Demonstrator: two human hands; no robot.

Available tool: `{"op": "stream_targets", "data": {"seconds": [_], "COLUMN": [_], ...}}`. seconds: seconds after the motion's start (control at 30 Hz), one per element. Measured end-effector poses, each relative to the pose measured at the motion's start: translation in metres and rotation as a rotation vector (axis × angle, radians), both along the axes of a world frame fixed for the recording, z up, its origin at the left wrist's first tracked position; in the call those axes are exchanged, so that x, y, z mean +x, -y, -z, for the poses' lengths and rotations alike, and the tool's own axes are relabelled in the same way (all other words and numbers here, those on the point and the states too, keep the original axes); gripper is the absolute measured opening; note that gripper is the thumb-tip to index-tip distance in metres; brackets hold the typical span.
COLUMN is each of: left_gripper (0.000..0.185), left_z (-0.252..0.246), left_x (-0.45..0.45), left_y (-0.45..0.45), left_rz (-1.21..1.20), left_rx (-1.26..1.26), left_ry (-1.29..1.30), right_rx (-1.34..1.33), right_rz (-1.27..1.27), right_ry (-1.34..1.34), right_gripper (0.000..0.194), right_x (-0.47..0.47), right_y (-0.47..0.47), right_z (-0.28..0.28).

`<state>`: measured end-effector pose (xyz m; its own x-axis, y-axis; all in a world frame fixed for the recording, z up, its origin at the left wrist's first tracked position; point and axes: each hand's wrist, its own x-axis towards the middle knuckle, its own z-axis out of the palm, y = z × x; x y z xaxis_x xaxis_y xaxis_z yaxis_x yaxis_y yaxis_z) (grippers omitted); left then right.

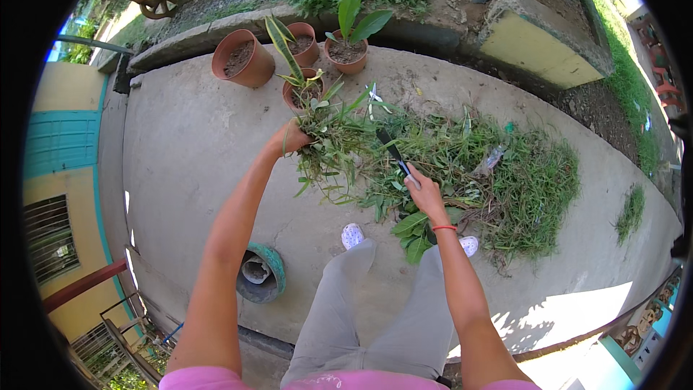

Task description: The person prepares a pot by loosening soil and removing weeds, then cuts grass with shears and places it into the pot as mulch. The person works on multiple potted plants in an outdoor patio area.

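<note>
My left hand (296, 136) is closed around a bunch of pulled weeds and grass (335, 141), held up in front of the terracotta-coloured pots. In my right hand (425, 189) is the pale handle of a tool with a long black blade (389, 142), perhaps a hand trowel or knife. Its blade points up and left over a wide heap of cut greenery (525, 189). Beyond the blade lie white-handled pruning shears (372, 100) on the concrete. A snake plant (285, 51) rises from the nearest pot (292, 98), which the bunch partly hides.
Behind stand an empty-topped soil pot (252, 65), another soil pot (306, 49) and a pot with a broad-leaved plant (347, 62). A low concrete curb (200, 38) borders the garden bed. A round green-rimmed container (276, 271) sits near my left leg; clear plastic (494, 157) lies on the heap.
</note>
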<state>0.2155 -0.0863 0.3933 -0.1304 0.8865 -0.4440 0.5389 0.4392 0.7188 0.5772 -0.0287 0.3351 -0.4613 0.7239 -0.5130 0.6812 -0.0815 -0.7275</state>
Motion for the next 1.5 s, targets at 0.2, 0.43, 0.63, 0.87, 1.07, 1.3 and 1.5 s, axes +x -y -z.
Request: {"op": "stream_targets", "data": {"seconds": [0.2,0.43,0.63,0.87,1.07,1.3,1.5], "left_gripper": [0.021,0.020,0.023,0.024,0.028,0.030,0.028], "left_z": [-0.053,-0.129,-0.152,-0.096,-0.019,0.098,0.197], "left_x": [-0.177,-0.346,-0.474,-0.560,-0.598,-0.599,-0.582], "left_y": [0.124,0.199,0.180,0.106,0.042,-0.032,-0.049], "left_rz": [-0.317,-0.540,-0.496,-0.406,-0.321,-0.132,-0.012], "left_rx": [0.062,0.112,0.032,-0.037,-0.109,-0.153,-0.333], "left_ry": [0.078,0.087,0.057,0.231,0.393,0.533,0.579], "right_rx": [0.040,-0.024,-0.041,-0.181,-0.158,-0.034,0.122], "right_rz": [-0.281,-0.430,-0.336,-0.083,0.100,0.368,0.524], "right_ry": [-0.048,-0.061,-0.175,-0.071,-0.001,0.092,0.234], "right_gripper": [0.047,0.048,0.047,0.045,0.046,0.044,0.041], "right_x": [-0.173,-0.336,-0.467,-0.577,-0.607,-0.614,-0.632], "right_y": [0.063,0.107,0.112,0.095,0.065,0.051,0.096], "right_z": [-0.020,-0.049,-0.027,0.019,0.033,0.065,0.123]}}
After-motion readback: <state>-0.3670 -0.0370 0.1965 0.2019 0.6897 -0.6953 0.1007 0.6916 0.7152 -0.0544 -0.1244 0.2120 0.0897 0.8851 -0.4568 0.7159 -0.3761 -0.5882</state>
